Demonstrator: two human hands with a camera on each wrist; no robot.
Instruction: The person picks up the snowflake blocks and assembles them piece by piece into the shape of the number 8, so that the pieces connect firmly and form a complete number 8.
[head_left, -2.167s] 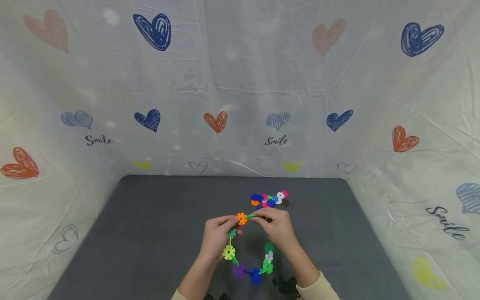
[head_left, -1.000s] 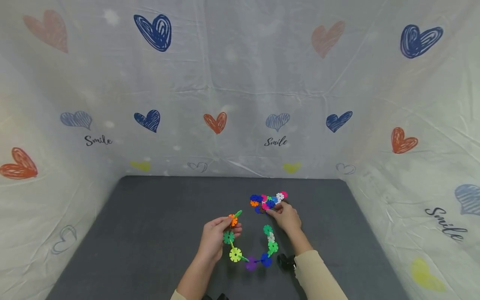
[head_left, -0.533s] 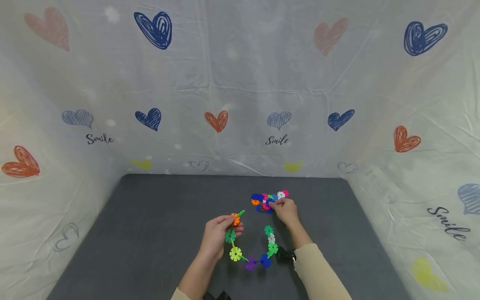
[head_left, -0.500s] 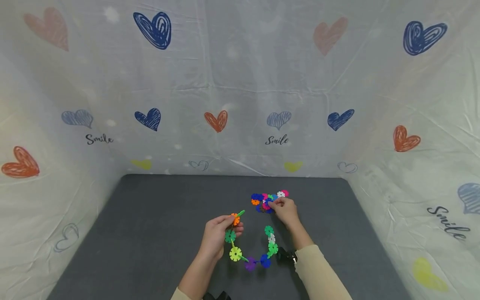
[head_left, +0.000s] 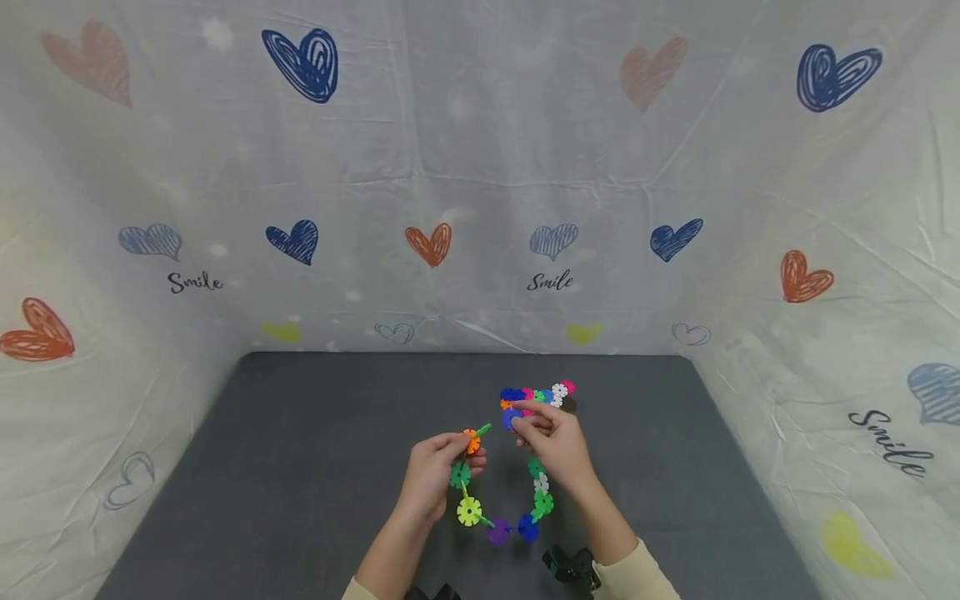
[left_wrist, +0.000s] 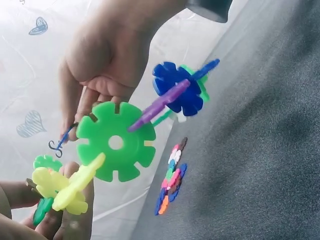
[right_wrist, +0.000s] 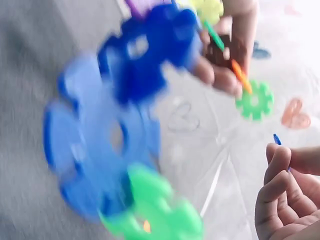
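My left hand (head_left: pixel 435 475) pinches an orange flower-shaped disc (head_left: pixel 472 442) near one end of a chain of interlocking snowflake discs. A bright green disc (head_left: pixel 483 430) sticks out beyond the orange one. The chain hangs in a U: yellow disc (head_left: pixel 469 511), purple disc (head_left: pixel 498 532), blue disc (head_left: pixel 528 528), then green and white discs up to a loose end under my right hand (head_left: pixel 558 446). Between thumb and fingers that hand holds a separate blue disc (head_left: pixel 512 417), seen edge-on in the right wrist view (right_wrist: pixel 277 139), apart from the green end.
A pile of loose discs, with a white disc (head_left: pixel 559 390) and a pink disc (head_left: pixel 568 387), lies behind my right hand on the dark grey table (head_left: pixel 322 467). A heart-printed curtain (head_left: pixel 480 275) surrounds the table's back and sides.
My right hand let go of the bright green disc at the chain's end, reached to the pile and took a blue disc. It has moved back left with it. My left hand keeps its hold.
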